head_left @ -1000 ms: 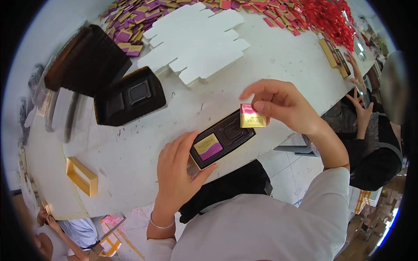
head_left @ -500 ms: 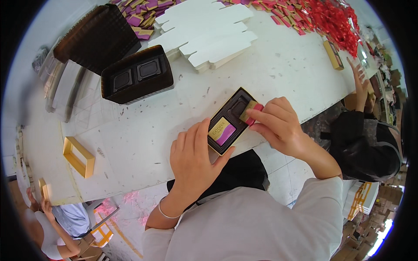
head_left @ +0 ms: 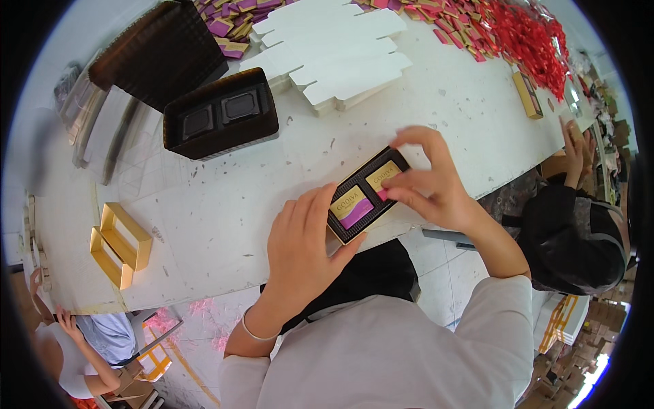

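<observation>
My left hand [head_left: 300, 249] grips the near left end of a small box [head_left: 365, 172] with a dark two-compartment insert, its thumb and fingers along opposite sides. A gold-and-purple wrapped chocolate square [head_left: 352, 207] lies flat in the near compartment. In the far compartment sits a gold-and-red wrapped chocolate square [head_left: 383, 176], its lower right part hidden by fingers. My right hand [head_left: 439, 184] has its thumb and a fingertip closed on that square's edge, while another finger arches to the box's far corner.
A dark tray of inserts [head_left: 221, 140] stands at left before a tall dark stack [head_left: 157, 58]. White flat cartons [head_left: 334, 54] lie behind, between purple-gold piles [head_left: 235, 24] and red ribbons [head_left: 528, 41]. Gold frames [head_left: 126, 238] sit at left. Co-workers occupy both sides.
The gold-and-red square has gone from tilted in my right fingers to flat in the far compartment. A second gold frame now sits beside the first, and the co-worker's hands at left are without one.
</observation>
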Available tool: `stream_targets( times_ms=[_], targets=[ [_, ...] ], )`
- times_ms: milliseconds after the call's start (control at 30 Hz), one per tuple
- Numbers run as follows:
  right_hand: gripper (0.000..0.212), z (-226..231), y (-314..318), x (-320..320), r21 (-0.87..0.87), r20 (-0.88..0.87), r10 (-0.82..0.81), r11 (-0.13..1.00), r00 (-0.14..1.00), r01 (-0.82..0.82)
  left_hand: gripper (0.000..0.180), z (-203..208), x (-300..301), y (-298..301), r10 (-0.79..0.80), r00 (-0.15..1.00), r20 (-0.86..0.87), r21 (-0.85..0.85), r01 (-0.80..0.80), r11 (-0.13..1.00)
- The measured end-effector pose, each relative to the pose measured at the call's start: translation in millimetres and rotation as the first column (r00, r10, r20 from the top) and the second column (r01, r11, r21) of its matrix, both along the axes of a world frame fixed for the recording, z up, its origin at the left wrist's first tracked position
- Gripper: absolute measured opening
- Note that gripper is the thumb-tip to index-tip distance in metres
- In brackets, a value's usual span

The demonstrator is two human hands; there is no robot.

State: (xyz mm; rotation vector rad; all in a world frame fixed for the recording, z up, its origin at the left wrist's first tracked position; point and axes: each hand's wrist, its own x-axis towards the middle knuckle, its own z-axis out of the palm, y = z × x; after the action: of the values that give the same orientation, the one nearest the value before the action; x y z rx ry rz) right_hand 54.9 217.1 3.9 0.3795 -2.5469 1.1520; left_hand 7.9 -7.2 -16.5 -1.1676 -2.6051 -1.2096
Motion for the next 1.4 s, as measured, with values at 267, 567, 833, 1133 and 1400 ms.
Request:
stream_targets(
  times_ms=[267, 567, 833, 1133, 1400],
  targets=[
    [0.027, -3.5, 9.7, -7.8, -0.162, 0.298, 0.152, 0.981, 0.942, -0.107, 0.07, 6.0, -3.2, -1.7, -0.002, 0.996, 0.086, -0.037, 0.006, 0.999],
    [0.04, -32.4, 186.6, 58.7, 0.179, 0.066, -0.41, 0.902, 0.91, 0.393, 0.075, 45.9, -37.9, -162.6, 0.502, 0.803, -0.321, 0.121, -0.491, 0.863],
    [0.027, 18.1, 124.2, 0.9, 0.27, -0.174, -0.364, 0.876, 0.915, 0.399, 0.02, 31.5, -43.4, -222.2, 0.427, 0.743, -0.515, -0.333, -0.632, 0.7],
    [0.019, 34.6, -70.0, -126.5, 0.58, -0.317, 0.228, 0.815, 0.921, -0.002, 0.023, 3.7, -11.5, -71.0, 0.031, 0.91, -0.414, -0.144, -0.099, 0.985],
    [0.013, 54.6, -69.3, -135.5, 0.476, -0.171, 0.233, 0.87, 0.957, -0.127, 0.074, 20.2, -11.5, -57.4, 0.084, 0.927, -0.365, -0.047, -0.109, 0.993]
  ],
)
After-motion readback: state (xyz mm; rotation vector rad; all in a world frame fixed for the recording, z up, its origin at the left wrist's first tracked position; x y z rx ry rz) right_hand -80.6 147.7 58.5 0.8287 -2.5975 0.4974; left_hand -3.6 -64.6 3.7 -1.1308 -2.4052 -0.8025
